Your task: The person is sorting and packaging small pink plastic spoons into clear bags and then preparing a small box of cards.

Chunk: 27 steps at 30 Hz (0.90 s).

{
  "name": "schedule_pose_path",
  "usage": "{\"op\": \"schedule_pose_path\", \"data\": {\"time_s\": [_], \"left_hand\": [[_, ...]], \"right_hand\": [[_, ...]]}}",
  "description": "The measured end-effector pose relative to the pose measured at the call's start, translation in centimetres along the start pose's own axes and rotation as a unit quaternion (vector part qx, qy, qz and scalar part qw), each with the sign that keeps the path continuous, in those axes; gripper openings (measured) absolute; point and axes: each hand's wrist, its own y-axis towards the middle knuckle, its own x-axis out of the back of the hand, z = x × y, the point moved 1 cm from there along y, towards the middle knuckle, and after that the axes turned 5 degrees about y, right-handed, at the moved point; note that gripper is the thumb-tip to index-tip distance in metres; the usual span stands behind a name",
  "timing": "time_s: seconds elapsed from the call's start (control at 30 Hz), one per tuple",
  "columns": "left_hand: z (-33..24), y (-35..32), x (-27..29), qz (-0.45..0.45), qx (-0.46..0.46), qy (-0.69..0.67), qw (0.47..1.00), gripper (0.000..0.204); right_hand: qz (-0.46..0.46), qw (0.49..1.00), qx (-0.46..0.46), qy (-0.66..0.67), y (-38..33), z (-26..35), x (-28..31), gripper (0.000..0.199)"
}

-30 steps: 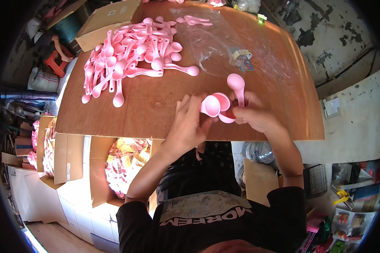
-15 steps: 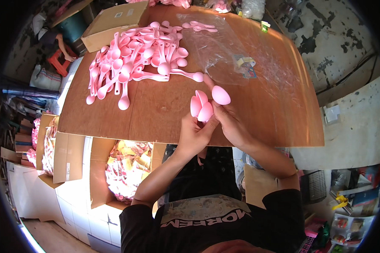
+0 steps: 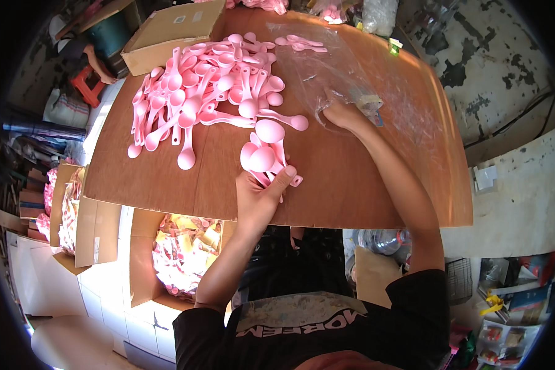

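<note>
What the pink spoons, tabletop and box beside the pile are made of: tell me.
Pink spoons: likely satin plastic; even colour, soft highlights. Tabletop: apparently wood, slightly glossy; visible grain, edge glare. Box: probably matte cardboard; plain brown, folded edges.

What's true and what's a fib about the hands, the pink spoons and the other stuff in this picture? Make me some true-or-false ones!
1. The right hand is at the clear plastic film. True.
2. The left hand is empty. False: it holds several pink measuring spoons.
3. A cardboard box is on the wooden table, beyond the big spoon pile. True.
4. Every spoon on the table lies in that pile. False: a small spoon group lies apart from it.
5. The stool is blue. False: it is red.
6. The person's shirt is black. True.
</note>
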Motion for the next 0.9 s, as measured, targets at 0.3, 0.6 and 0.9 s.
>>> {"op": "schedule_pose_path", "data": {"time_s": [0.3, 0.6, 0.9], "left_hand": [[-0.9, 0.4, -1.1, 0.013, 0.025, -0.026, 0.999, 0.012], [-0.7, 0.5, 0.0, 0.008, 0.022, 0.04, 0.999, 0.016], [-0.5, 0.5, 0.0, -0.002, 0.015, 0.036, 0.999, 0.016]], "right_hand": [[-0.15, 0.958, 0.162, -0.184, 15.3, -2.8, -0.4, 0.041], [-0.182, 0.945, 0.166, -0.214, 17.0, -1.3, 0.0, 0.028], [-0.101, 0.959, 0.022, -0.263, 6.0, 2.8, -0.3, 0.026]]}}
